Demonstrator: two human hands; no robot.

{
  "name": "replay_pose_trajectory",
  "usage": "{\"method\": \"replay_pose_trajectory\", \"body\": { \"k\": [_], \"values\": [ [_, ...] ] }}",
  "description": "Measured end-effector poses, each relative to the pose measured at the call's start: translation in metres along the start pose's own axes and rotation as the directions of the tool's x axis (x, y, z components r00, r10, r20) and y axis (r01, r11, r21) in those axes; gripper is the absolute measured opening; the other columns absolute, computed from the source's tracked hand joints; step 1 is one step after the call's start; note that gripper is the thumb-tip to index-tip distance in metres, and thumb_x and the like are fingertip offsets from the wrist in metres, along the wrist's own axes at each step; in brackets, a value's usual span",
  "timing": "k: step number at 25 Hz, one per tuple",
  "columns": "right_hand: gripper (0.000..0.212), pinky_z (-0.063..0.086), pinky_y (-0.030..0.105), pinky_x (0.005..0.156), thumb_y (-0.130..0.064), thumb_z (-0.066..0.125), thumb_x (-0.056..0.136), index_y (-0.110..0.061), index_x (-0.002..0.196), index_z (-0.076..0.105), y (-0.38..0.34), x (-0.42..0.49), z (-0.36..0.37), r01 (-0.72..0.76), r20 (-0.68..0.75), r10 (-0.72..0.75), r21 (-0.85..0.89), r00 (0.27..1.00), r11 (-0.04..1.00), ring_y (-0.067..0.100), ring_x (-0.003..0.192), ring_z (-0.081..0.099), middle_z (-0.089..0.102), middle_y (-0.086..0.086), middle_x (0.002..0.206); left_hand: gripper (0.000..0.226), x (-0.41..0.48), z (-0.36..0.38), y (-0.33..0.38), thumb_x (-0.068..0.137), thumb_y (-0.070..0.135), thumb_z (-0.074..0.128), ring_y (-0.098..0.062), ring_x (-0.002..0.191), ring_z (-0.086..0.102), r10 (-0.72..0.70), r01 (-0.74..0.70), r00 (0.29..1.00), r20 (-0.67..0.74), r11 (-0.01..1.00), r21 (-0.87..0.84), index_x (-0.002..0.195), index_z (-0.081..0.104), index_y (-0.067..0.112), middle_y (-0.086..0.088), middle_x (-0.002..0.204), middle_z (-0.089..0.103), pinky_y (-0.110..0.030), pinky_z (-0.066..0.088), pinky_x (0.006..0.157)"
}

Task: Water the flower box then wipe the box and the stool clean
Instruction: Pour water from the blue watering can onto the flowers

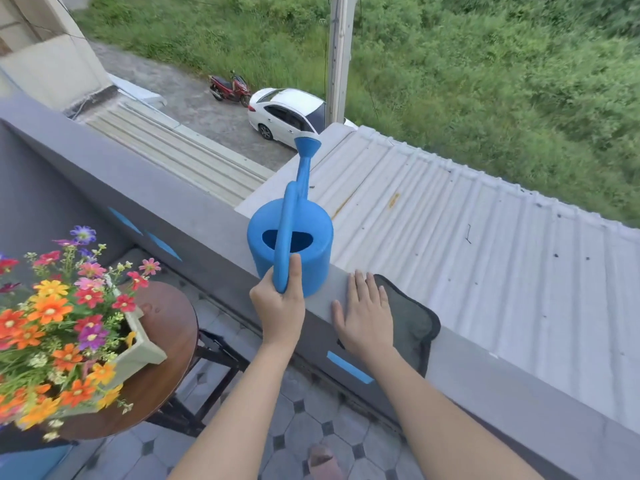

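A blue watering can point(304, 237) stands on the grey balcony ledge point(180, 220), spout pointing away over the roof. My left hand point(278, 308) is closed around the near end of its handle. My right hand point(363, 313) lies flat with fingers spread, partly on the ledge and partly on a dark grey cloth point(414, 327) that drapes over the ledge. At the lower left a pale green flower box point(143, 348) full of orange, red, pink and purple flowers sits on a round brown wooden stool point(169, 323) with black legs.
Beyond the ledge a corrugated roof point(467, 237) drops away, with a car and a scooter far below. Blue tape marks point(348, 367) are stuck on the ledge's inner face. The balcony floor is tiled point(298, 427), and a foot shows at the bottom edge.
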State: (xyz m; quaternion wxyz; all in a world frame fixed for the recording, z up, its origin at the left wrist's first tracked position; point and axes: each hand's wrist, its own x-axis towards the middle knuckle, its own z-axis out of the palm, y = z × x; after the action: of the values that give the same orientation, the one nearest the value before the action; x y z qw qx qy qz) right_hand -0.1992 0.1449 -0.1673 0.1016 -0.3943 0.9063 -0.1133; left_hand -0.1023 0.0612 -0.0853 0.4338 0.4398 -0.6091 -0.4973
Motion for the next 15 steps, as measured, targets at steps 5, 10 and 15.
{"method": "replay_pose_trajectory", "body": {
  "k": [5, 10, 15],
  "values": [
    [0.073, 0.000, 0.038, 0.118, -0.051, 0.009, 0.086, -0.011, 0.147, 0.007, 0.002, 0.000, 0.001, 0.008, 0.020, -0.007, -0.025, 1.000, 1.000, 0.020, 0.146, -0.001, 0.009, 0.004, 0.159, 0.056, 0.005, -0.023, 0.012, 0.084, 0.059, 0.051, -0.024, 0.043, 0.034, 0.211, -0.185, 0.964, -0.165, 0.970, 0.157, 0.053, 0.037, 0.015, -0.005, 0.044, 0.032, -0.035, 0.036, 0.044],
    [0.081, -0.002, 0.039, 0.119, -0.057, -0.003, 0.080, -0.011, 0.147, 0.005, -0.016, -0.003, -0.012, 0.001, -0.020, 0.002, 0.155, 1.000, 0.988, 0.019, 0.146, -0.002, 0.005, 0.004, 0.159, 0.050, 0.006, -0.067, 0.038, 0.086, 0.056, 0.048, -0.010, 0.047, 0.037, 0.415, -0.346, 0.884, -0.216, 0.891, 0.295, 0.058, 0.039, 0.015, 0.013, 0.047, 0.029, -0.010, 0.027, 0.043],
    [0.083, -0.007, 0.028, 0.117, -0.065, -0.002, 0.084, -0.012, 0.147, 0.001, -0.098, -0.012, -0.063, 0.330, -0.304, -0.220, 0.377, 0.927, 0.866, 0.013, 0.145, -0.002, -0.003, -0.002, 0.155, 0.035, 0.012, -0.113, 0.087, 0.085, 0.051, 0.055, 0.001, 0.056, 0.046, 0.415, -0.373, 0.814, -0.406, 0.910, 0.182, 0.076, 0.056, 0.018, 0.017, 0.058, 0.051, -0.010, 0.035, 0.055]
  ]
}}
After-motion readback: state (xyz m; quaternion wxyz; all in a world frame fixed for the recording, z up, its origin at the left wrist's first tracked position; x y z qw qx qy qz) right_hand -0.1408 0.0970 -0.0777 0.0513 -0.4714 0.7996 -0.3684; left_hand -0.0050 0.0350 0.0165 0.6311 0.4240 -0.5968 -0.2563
